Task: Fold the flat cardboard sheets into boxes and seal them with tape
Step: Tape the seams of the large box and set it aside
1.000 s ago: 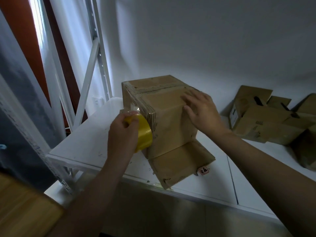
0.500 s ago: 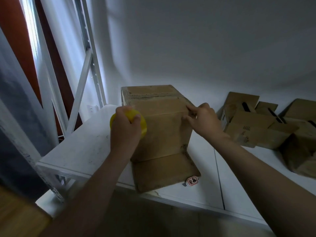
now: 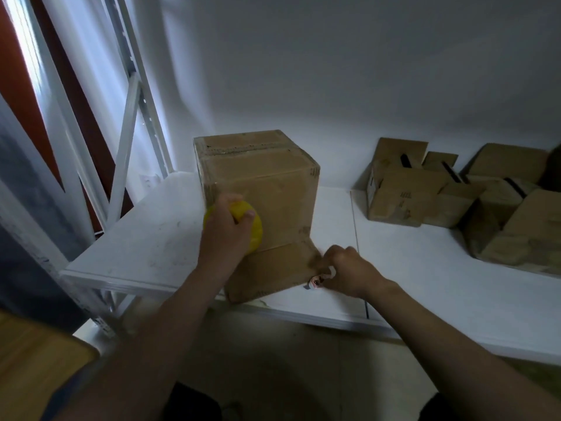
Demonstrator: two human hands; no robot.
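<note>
- White metal rack uprights (image 3: 127, 126) with a diagonal brace stand at the far left of my feed, and a brown wooden surface (image 3: 33, 369) sits low in that corner.
- The white shelf (image 3: 142, 238) runs from the rack across to the right edge, with a seam between two panels right of centre.
- The left hand (image 3: 226, 238) comes next. Its fingers and thumb are wrapped round the yellow tape roll (image 3: 255, 229) and hold it against the lower left of the box's near face.
- The cardboard box (image 3: 264, 183) stands upright on the shelf, left of centre. It is folded into shape, with tape along its top seam and down its near left edge.
- One flap (image 3: 273, 271) of the box lies open and flat on the shelf, reaching to the front lip.
- The right hand (image 3: 349, 270) is at that flap's right corner, knuckles up and fingers curled tight. A small white-and-red tag (image 3: 314, 281) lies at its fingertips. The blur keeps me from telling whether the fingers pinch it.
- A heap of cardboard boxes (image 3: 455, 196) rests on the shelf against the white wall (image 3: 364, 71) at the far right, well apart from both hands. Several have their flaps open.
</note>
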